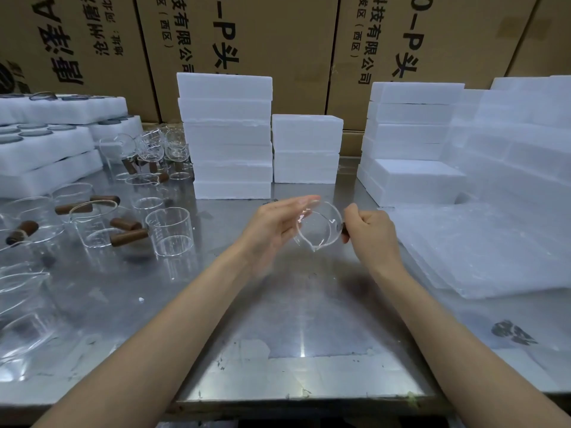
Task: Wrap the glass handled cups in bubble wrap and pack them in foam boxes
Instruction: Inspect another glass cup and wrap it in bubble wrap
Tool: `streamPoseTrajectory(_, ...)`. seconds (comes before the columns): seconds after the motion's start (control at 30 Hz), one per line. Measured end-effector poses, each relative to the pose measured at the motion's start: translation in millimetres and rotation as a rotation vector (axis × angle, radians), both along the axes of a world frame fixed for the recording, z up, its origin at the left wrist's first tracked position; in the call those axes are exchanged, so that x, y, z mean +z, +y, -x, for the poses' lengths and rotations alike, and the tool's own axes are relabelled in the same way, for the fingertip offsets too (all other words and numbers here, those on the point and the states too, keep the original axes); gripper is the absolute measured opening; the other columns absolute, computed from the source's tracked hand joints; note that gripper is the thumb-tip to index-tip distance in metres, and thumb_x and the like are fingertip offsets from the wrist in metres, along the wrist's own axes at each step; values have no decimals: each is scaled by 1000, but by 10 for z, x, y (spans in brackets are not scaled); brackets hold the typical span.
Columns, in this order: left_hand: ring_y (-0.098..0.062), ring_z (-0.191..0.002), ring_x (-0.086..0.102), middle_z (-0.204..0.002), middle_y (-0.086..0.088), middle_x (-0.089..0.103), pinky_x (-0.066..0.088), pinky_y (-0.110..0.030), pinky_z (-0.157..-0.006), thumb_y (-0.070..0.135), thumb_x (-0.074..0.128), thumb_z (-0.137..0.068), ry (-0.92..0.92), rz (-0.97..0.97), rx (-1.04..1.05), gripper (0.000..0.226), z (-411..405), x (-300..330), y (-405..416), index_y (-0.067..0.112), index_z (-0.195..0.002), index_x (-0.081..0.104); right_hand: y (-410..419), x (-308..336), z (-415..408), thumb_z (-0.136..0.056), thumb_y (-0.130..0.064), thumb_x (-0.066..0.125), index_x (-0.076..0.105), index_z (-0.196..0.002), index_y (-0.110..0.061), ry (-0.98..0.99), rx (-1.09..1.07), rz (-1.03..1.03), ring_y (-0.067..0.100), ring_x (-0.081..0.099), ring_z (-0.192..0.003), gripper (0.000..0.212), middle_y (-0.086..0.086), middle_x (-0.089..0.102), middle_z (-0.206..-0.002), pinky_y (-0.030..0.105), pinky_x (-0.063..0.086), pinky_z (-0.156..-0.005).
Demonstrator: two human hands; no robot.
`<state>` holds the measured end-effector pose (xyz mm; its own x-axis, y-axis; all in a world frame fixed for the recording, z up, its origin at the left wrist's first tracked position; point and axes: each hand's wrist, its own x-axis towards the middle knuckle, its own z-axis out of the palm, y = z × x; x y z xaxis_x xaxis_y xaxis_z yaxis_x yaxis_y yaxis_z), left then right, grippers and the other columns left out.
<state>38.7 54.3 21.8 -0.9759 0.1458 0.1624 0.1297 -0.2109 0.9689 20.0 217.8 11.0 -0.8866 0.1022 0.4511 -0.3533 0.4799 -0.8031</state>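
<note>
— Holding the clear glass cup with the dark wooden handle (318, 225) up over the steel table (302, 310), just in front of the tall stack of white foam boxes (227, 134), are we?

— Yes. The right hand (369, 231) has its fingers curled tight around the handle, and the left hand (272, 223) lies flat against the glass wall, fingers straight and pressed together, a little blurred.

— What makes this step go well?

— I'd keep the grip on the handle firm and let the left palm only steady the body, since thin glass likely chips at the spout. Then carry it rightward from the stack to the pile of translucent bubble wrap sheets (482, 251) and lay it near one edge, so a sheet can roll fully round.

— And the rest?

— More loose handled cups (129, 227) stand left of the stack, unwrapped, so the job looks far from done.
</note>
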Motion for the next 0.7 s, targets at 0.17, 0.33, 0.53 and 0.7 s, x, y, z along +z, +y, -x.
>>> streamPoseTrajectory(0.17, -10, -119, 58, -117, 2, 69, 45, -22, -101, 7, 62, -82, 53, -91, -215, 31, 6, 1, -73, 15, -112, 67, 51, 30, 29, -92, -21, 42, 39, -34, -15, -67, -25, 62, 5, 35, -34, 59, -10, 35, -29, 13, 28, -40)
streamPoseTrajectory(0.33, -3, -112, 61, -116, 8, 69, 46, -13, -87, 1, 59, -80, 153, -21, -321, 41, -14, -8, -84, 23, -114, 67, 59, 42, 15, -92, -22, 42, 41, -37, -13, -113, -25, 63, 6, 34, -33, 55, -8, 34, -29, 24, 27, -48)
streamPoseTrajectory(0.53, 4, -115, 56, -121, 17, 63, 47, -12, -85, 9, 76, -68, 189, 208, -174, 59, -17, -81, -39, 29, -120, 56, 38, 3, -1, -93, -24, 40, 45, -39, -13, -93, -44, 6, 3, 40, -33, 55, -11, 39, -28, 12, 29, -38)
streamPoseTrajectory(0.7, -7, -117, 56, -124, 13, 58, 49, -18, -91, 25, 82, -62, 189, 347, -26, 60, -39, -114, 22, 31, -114, 53, 25, -34, -7, -93, -25, 38, 46, -37, -13, -68, -46, -30, -2, 46, -36, 58, -15, 47, -33, 9, 34, -42)
